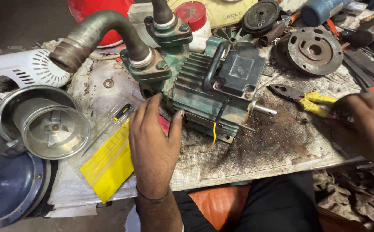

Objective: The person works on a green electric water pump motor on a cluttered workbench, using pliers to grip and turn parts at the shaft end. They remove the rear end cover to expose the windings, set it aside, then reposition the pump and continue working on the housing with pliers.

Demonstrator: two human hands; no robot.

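A cluttered workbench [281,150] covered in a grimy, stained mat fills the view from above. At its centre sits a green motor pump [204,92] — a finned cast body with a black terminal box [240,71] on top, two curved metal pipes [105,32] rising from flanges at its left end, and a bare steel shaft [264,109] sticking out to the right. It looks heavy and rigid, likely oily on the fins; the firmest holds would seem to be the pipe flanges or under the finned body, not the thin shaft or the loose yellow wire [215,133] hanging from its front.

The person's left hand [152,146] lies flat on the bench with fingers spread, gripping nothing. Its thumb [176,124] touches the pump's lower front edge and the fingertips reach the base just below the flanges, so the pump sits directly ahead of and against the hand.

The right hand [367,124] is at the right edge, curled over the yellow handles of a pair of pliers [303,99] lying well to the right of the shaft — whether it actually grips them cannot be told.

To the left lie a yellow plastic packet [109,165], a shiny metal housing [45,122] and a white vented fan cover [28,68]. A round rusty end plate [313,49] rests behind the pliers.
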